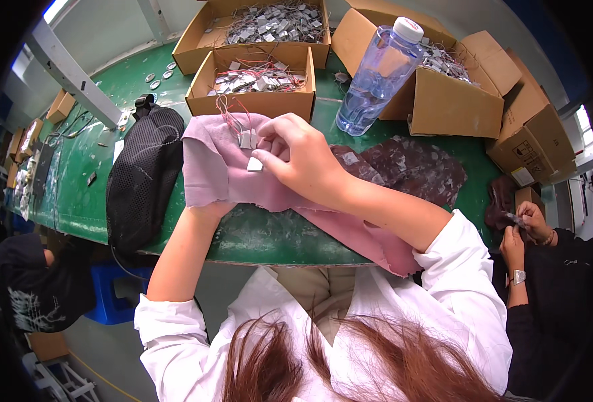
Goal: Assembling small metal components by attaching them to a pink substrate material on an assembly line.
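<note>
A pink cloth point(209, 161) is spread over my left hand point(214, 209), and only the wrist and heel of that hand show. Its fingers are hidden by the fabric. Above the cloth my right hand point(303, 154) is closed, thumb against curled fingers, with a small flat white piece point(255, 165) at the thumb tip. Right beside it, near the fingertips, is a small silver-grey square piece point(247, 139) with thin red wires point(233, 110) rising from it. A tail of the cloth runs under my right forearm toward the table's edge.
Cardboard boxes point(253, 104) full of wired metal pieces stand at the back. A clear bluish bottle point(380, 80) is beside them. A black mesh bag point(145, 174) lies left, a stained dark cloth point(410, 167) right. Another person's hands point(524, 231) work at far right.
</note>
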`<state>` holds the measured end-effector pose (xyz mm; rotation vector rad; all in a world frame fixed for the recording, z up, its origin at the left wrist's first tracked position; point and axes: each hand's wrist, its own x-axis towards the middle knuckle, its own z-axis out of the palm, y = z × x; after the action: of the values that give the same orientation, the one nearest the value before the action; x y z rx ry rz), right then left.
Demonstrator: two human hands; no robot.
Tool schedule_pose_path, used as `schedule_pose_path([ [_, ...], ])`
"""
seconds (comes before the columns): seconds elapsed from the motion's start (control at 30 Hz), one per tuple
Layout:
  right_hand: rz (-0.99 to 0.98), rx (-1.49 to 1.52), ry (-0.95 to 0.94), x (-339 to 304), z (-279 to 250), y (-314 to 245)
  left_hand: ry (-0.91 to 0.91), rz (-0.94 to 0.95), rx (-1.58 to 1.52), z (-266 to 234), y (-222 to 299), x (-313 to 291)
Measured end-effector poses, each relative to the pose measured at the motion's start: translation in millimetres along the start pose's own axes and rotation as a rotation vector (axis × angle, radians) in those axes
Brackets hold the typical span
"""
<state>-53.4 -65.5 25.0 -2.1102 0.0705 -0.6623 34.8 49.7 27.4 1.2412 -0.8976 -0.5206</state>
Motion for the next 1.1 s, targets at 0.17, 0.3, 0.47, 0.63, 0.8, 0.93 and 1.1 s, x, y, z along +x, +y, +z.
schedule_pose_path([
  [0.17,-0.051,-0.074,0.0,5,-3,13,-0.006,-0.031,-0.05,3,4,0],
  [0.3,-0.098,-0.231,-0.042,2,-9,-3,-0.051,0.113,0.266,-2,3,4],
  [0.47,-0.15,-0.455,-0.074,-8,-4,-6,-0.132,0.1,0.363,1,18,7],
  [0.63,-0.115,-0.279,-0.143,-5,-6,-1,-0.051,0.081,0.186,0,3,4],
  [0.8,-0.077,-0.277,-0.171,-8,-6,-4,-0.017,0.081,0.18,-1,-1,4],
  [0.93,0.046,-0.375,-0.167,-8,1,-12,-0.133,0.091,0.341,-5,-1,5],
  [1.1,0.063,-0.442,-0.193,-8,2,-8,-0.22,0.134,0.496,-3,12,7],
])
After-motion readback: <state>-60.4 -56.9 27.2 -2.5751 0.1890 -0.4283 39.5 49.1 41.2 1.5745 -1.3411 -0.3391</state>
